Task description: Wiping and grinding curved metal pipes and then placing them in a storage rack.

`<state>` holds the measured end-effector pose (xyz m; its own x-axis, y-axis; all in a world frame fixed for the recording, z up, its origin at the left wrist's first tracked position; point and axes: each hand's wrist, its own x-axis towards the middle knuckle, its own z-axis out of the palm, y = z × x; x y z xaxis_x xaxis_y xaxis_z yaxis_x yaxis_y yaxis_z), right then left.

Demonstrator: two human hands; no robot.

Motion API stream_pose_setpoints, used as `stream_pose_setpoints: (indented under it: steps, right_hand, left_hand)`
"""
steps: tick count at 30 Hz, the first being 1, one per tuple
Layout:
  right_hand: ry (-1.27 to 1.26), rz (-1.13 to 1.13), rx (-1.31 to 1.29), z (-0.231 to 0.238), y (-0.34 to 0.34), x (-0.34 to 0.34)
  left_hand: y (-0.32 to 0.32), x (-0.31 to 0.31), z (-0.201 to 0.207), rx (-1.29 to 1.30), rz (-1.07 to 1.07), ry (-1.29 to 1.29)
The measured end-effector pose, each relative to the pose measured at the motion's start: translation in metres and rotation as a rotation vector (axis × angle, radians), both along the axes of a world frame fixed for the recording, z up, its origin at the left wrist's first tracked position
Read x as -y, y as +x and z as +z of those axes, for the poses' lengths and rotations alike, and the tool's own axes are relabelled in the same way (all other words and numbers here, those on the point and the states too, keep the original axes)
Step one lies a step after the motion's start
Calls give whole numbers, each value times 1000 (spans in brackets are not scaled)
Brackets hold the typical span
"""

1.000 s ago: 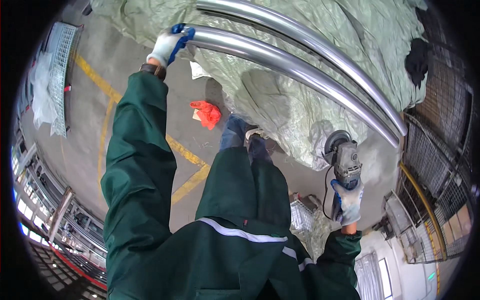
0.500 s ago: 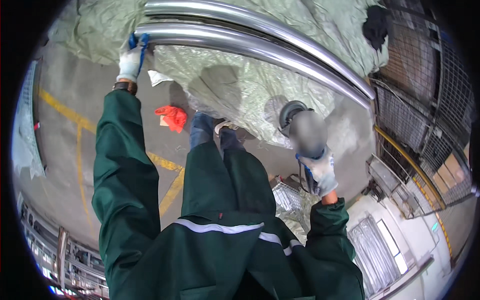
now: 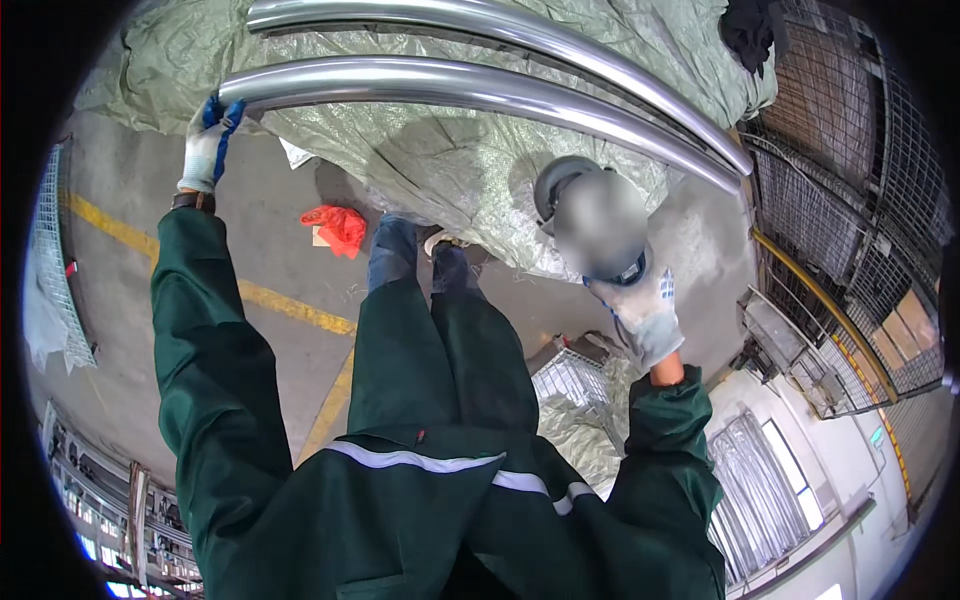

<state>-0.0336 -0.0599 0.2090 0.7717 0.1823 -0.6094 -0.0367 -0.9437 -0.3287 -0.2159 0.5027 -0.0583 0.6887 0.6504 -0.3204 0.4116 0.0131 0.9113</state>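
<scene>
My left hand, in a white glove with blue palm and fingers, is closed around the left end of the near shiny metal tube. A second metal tube lies behind it, with a gap between the two. Both rest on a pale green woven plastic sheet. My right hand, gloved the same way, grips a handheld power tool that looks like an angle grinder. Its round dark head is raised on the near side of the tubes, apart from them. A blur covers the tool's middle.
A red plastic bag lies on the grey floor near my feet, beside yellow floor lines. Wire mesh cages stand on the right. A wire basket sits below my right hand. Something black lies at the sheet's far right.
My left hand has drawn the near tube's left end leftward and toward me, widening the gap between tubes. The grinder in my right hand has shifted slightly left and farther away.
</scene>
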Motion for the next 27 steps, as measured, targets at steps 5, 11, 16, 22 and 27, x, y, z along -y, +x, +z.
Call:
stream_pose_setpoints:
  steps: [5,11,16,22,27]
  right_hand:
    - [-57,156,24,-18,29,-37]
    - [-117,253,52,-38,56,-73]
    - [-199,290,-9,-44,69,-89]
    - [-226,298,-49,-47,73,-98]
    - [-206,321,-17,-47,73,-102]
  left_hand:
    - [-12,-15,2,-3,-48,2]
    - [-13,-4,6,-5,-34,-6]
    - [-17,-6,5,5,-47,-30]
    - [-15,-1,9,-2,-40,-25]
    - [-11,3,14,-25,-33,-23]
